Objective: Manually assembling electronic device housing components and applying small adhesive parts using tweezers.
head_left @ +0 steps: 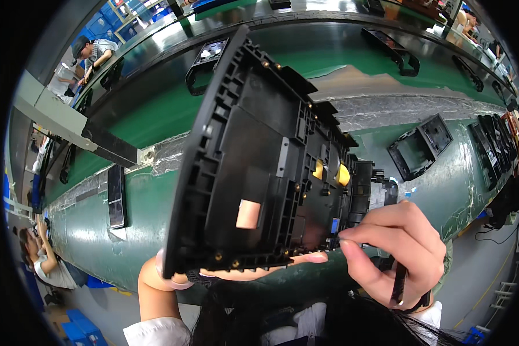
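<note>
A large black plastic housing [245, 150], with ribs along its edges and brass-coloured inserts, is tilted up in front of me. My left hand [271, 270] supports it from below, its fingers wrapped under the lower edge and partly hidden. A copper-coloured square pad [248, 214] and yellow patches [342, 175] show on its inner face. At the housing's lower right, beside a small blue piece [335, 225], the thumb and index finger of my right hand [401, 245] are pinched together. What they pinch is too small to name. A dark slim tool [398, 284] rests in the right palm.
A green-topped bench runs across, with a black open frame [421, 147] at right and a dark flat part [116, 196] at left. More black parts [487, 151] are stacked far right. Behind, a green conveyor [150, 121] carries black frames. A metal post [75, 124] stands left. Other people work nearby.
</note>
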`<move>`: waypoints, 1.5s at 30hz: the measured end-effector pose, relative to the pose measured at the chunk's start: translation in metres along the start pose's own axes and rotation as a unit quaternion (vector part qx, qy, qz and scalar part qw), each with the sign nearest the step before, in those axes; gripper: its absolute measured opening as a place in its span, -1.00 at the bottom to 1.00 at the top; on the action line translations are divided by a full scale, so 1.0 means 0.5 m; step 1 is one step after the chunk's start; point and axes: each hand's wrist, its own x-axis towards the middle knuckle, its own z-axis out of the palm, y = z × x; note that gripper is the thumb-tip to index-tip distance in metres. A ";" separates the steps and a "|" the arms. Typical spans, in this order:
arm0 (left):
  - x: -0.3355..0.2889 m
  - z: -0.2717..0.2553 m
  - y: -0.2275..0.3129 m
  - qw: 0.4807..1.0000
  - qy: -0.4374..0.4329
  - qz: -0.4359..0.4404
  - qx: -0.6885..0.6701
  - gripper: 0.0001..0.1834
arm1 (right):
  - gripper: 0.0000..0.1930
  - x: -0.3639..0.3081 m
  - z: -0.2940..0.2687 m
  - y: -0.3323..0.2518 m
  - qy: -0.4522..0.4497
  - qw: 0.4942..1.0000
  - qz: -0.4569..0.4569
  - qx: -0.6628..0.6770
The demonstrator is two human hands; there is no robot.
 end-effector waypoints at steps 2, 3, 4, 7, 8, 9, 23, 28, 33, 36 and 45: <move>-0.008 0.001 -0.003 1.000 0.006 -0.029 -0.009 -0.79 | -0.79 -0.001 0.001 -0.008 0.021 0.999 0.035 0.022; -0.011 0.001 -0.005 0.999 0.008 -0.043 -0.014 -0.79 | -0.80 0.000 -0.002 -0.014 0.008 0.998 0.063 0.016; -0.014 0.002 -0.006 0.998 0.010 -0.057 -0.018 -0.79 | -0.80 0.001 -0.004 -0.018 -0.005 0.996 0.090 0.010; -0.010 0.001 0.012 0.996 0.006 -0.082 -0.027 -0.79 | -0.81 -0.007 -0.004 -0.016 -0.009 0.996 0.088 0.005; -0.004 -0.002 0.035 0.998 -0.016 -0.061 0.022 -0.77 | -0.81 -0.008 -0.004 -0.012 -0.009 0.996 0.090 0.003; 0.001 0.000 0.051 0.996 -0.036 -0.040 0.072 -0.73 | -0.81 -0.008 -0.004 -0.007 -0.010 0.999 0.047 0.011; 0.205 -0.125 0.109 0.890 0.321 0.322 -0.013 -0.67 | -0.86 -0.145 -0.134 0.138 -0.040 0.914 0.119 -0.385; 0.398 -0.265 0.168 0.858 0.378 0.113 0.330 -0.44 | -0.92 -0.176 -0.138 0.183 -0.186 0.855 0.106 -0.473; 0.545 -0.291 0.159 0.716 0.516 0.048 0.468 -0.51 | -0.83 -0.194 -0.140 0.169 -0.279 0.834 0.057 -0.472; 0.598 -0.304 0.135 0.713 0.510 -0.033 0.481 -0.49 | -0.78 -0.214 -0.133 0.160 -0.327 0.797 0.035 -0.506; 0.527 -0.388 0.097 0.680 0.507 -0.290 0.443 -0.27 | -0.76 -0.116 -0.200 0.099 -0.198 0.909 0.117 -0.348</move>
